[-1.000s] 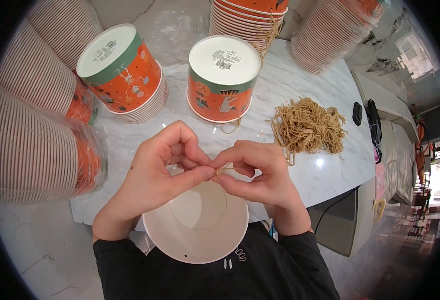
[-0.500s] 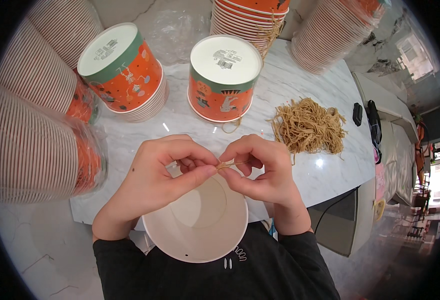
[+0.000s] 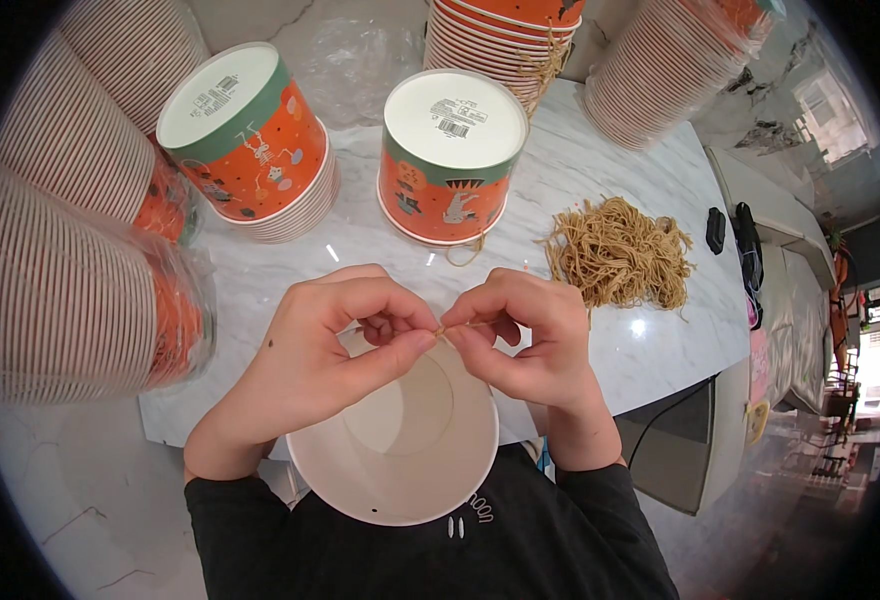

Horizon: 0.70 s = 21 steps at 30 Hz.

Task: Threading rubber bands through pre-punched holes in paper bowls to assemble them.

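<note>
A white-lined paper bucket (image 3: 335, 472) sits at my front with its open mouth toward me, and a small dark hole shows by its near rim. Over its far rim, my left hand (image 3: 335, 335) and my right hand (image 3: 530, 325) meet fingertip to fingertip. Each pinches a thin tan twine (image 3: 442, 332), which has a small knot-like bunch between the fingertips. Whether the twine passes through the bucket's wall is hidden by my fingers. A tangled heap of tan twine (image 3: 620, 252) lies to the right of my right hand.
Beyond my hands an orange-and-green bucket (image 3: 445, 190) stands upside down, a twine loop at its rim. To its left is an upturned bucket stack (image 3: 260, 165). Plastic-wrapped stacks (image 3: 65, 290) line the left side. More stacks (image 3: 495, 45) stand behind. A black object (image 3: 715, 231) lies far right.
My fingertips have drawn slightly closer together, and the twine bunch between them looks smaller and tighter. The buckets and the twine heap stay where they were.
</note>
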Each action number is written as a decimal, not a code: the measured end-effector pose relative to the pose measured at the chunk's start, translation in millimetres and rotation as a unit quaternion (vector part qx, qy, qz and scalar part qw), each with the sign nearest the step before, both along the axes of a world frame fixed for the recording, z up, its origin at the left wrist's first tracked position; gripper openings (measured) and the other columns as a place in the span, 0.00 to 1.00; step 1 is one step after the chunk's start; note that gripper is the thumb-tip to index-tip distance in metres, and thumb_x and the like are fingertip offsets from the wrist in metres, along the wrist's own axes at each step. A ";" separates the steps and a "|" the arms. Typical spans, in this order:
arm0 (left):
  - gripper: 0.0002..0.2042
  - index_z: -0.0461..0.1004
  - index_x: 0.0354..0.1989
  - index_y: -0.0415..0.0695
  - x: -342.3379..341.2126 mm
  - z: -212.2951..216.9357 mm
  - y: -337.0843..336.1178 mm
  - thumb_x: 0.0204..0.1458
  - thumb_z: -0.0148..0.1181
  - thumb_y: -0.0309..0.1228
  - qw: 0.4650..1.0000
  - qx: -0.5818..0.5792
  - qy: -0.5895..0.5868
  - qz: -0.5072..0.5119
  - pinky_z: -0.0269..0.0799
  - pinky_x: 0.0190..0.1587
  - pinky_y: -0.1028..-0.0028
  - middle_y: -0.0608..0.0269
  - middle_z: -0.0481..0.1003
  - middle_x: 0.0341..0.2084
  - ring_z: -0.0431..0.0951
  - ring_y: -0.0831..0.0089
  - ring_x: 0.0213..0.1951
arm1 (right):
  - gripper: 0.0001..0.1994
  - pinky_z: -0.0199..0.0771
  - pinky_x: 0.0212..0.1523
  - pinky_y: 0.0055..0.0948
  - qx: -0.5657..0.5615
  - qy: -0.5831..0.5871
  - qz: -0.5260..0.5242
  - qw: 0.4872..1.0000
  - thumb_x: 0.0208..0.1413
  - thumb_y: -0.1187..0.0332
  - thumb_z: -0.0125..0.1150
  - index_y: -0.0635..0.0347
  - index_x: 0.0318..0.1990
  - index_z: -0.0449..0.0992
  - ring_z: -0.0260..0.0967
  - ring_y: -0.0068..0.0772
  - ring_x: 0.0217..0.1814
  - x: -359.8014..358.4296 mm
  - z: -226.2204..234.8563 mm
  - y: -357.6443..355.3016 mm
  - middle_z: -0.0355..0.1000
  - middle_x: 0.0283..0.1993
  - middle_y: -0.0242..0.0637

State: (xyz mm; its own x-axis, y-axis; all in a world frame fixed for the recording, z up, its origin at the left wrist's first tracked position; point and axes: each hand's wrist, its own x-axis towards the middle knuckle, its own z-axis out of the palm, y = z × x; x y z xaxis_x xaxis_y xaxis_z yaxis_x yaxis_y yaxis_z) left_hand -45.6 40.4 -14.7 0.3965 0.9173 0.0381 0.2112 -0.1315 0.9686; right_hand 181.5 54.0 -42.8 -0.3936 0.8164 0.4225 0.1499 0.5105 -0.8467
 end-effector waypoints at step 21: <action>0.07 0.82 0.36 0.37 1.2 3.9 -2.9 0.49 0.65 0.18 0.999 -0.043 0.006 0.019 0.60 0.33 0.79 0.72 0.69 0.24 0.65 0.84 0.28 | 0.06 0.65 0.23 0.22 0.006 -0.003 -0.013 1.000 0.48 0.79 0.68 0.62 0.34 0.82 0.66 0.18 0.22 -2.8 -2.8 -2.0 0.70 0.23 0.29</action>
State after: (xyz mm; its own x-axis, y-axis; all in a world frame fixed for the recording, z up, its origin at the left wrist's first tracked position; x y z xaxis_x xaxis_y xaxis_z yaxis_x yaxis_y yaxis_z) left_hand -44.4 37.5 -10.8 0.3611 0.9314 -0.0453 0.2253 -0.0400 0.9735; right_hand 178.7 52.0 -45.6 -0.3760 0.8213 0.4290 0.1685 0.5159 -0.8399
